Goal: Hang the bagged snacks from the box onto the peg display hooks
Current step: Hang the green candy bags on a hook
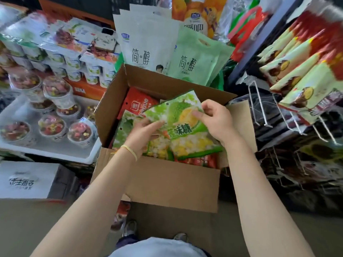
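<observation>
Head view looks down past my two forearms into an open cardboard box (167,184) standing on the floor, just in front of my feet. My left hand (143,134) lies with nearly straight fingers (157,125) on the lower left of a green durian-candy bag (185,127), steadying it more than gripping it. My right hand (217,121) pinches the bag's upper right edge, its fingers narrow and curled on the film. The bag sits tilted at the top of the box, not yet clear of it, over a second green bag (126,127) and a red bag (137,102) deeper inside.

To do this lift well, I judge that I should bring the bag up flat and keep hold near its top, so the small punched hole by the upper left corner stays free to meet a hook. Squeezing the middle could crush the sweets.

Off to the right, white wire peg hooks (259,106) stand bare, just beside rows of chestnut snack bags (304,101) already hung on the rack. Behind the box lean pale yoghurt carrier bags (148,45). To the left, a white tray (87,156) carries lidded dessert cups (52,127), with stacked yoghurt multipacks (74,60) beyond. Goods crowd the shop on every side.
</observation>
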A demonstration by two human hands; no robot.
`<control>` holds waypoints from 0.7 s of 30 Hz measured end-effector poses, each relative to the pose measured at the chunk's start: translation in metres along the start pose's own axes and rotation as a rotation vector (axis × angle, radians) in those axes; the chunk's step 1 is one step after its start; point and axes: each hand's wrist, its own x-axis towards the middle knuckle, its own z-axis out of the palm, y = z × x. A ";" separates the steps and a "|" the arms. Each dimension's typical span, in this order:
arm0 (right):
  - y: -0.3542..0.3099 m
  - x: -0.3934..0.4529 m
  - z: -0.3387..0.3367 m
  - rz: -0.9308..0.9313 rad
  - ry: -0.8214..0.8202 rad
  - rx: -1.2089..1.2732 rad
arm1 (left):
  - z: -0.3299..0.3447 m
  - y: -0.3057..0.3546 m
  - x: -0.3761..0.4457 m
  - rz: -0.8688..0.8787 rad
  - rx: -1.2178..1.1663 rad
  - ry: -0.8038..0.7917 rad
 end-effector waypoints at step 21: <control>0.183 -0.217 -0.327 0.222 0.544 0.749 | 0.447 0.009 -0.129 0.324 0.177 -0.467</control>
